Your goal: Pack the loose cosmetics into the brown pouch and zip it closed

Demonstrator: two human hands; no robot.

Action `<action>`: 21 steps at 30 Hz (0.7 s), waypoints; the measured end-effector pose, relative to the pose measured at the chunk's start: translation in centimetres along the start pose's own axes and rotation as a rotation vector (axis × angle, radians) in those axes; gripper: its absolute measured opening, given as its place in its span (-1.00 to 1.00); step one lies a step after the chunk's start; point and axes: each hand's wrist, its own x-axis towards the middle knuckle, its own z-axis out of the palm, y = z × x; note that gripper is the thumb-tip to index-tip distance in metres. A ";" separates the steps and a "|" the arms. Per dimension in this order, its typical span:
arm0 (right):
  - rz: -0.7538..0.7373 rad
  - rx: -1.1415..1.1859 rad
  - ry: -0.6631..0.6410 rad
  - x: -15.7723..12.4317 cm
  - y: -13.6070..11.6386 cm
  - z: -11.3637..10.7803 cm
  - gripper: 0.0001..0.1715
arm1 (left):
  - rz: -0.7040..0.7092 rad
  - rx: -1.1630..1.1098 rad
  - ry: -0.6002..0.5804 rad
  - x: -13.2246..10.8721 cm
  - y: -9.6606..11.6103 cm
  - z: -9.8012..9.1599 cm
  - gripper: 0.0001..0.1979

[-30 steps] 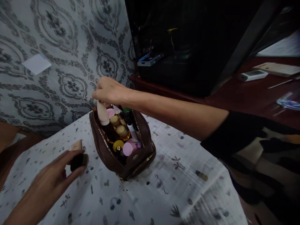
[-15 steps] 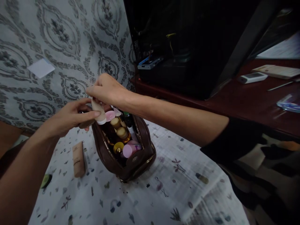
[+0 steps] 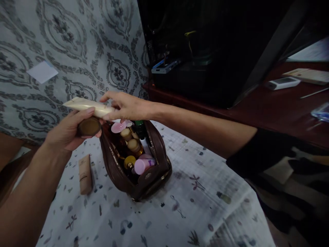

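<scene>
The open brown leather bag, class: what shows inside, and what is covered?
Inside the bag: a pink cylindrical container, two tan round caps, a round yellow item and a slim white tube, among others. Most lower parts and the bag's bottom are covered.

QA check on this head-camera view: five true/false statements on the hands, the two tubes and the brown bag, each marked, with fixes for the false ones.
1. The left hand and right hand both touch the pale cream plastic tube. True.
2. The flat beige squeeze tube lies on the white printed cloth, outside the dark brown leather bag. True.
3. The bag is zipped shut. False: it gapes open, showing its contents.
4. The right hand holds the round brown object. False: the left hand holds it.
5. The pink cylindrical container is outside the bag. False: it is inside.
</scene>
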 end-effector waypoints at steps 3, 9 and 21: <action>0.065 -0.009 0.111 -0.4 0.4 -0.7 -0.51 | -0.105 0.045 -0.013 -0.8 -0.5 -0.1 -0.56; 0.059 -0.229 0.220 -0.9 0.8 -2.2 -0.65 | -0.079 0.534 -0.190 -3.0 -1.4 -0.5 -0.48; -0.079 -0.395 0.019 0.3 0.0 1.6 -0.58 | -0.044 0.562 -0.179 -3.7 -1.7 -0.8 -0.53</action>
